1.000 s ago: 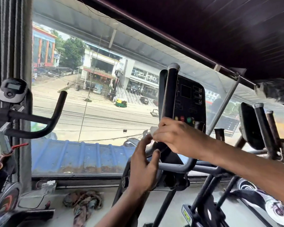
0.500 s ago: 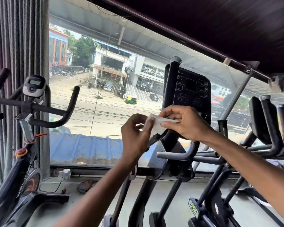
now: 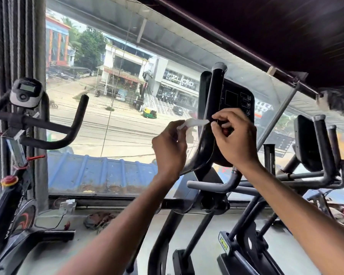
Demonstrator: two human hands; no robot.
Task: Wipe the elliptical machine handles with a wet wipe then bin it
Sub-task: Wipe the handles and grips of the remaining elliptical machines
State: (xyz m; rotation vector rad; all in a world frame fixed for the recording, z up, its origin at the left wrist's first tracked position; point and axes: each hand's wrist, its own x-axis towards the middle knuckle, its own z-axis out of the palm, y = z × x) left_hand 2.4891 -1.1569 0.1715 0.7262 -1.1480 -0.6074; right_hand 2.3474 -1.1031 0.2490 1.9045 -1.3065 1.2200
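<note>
Wet wipe, white and pulled taut, spans centre frame between two raised hands. The left hand pinches its left end with curled fingers; the right hand pinches the right end, just in front of the black upright elliptical handle and its console. An exercise bike stands at left beside the window.
</note>
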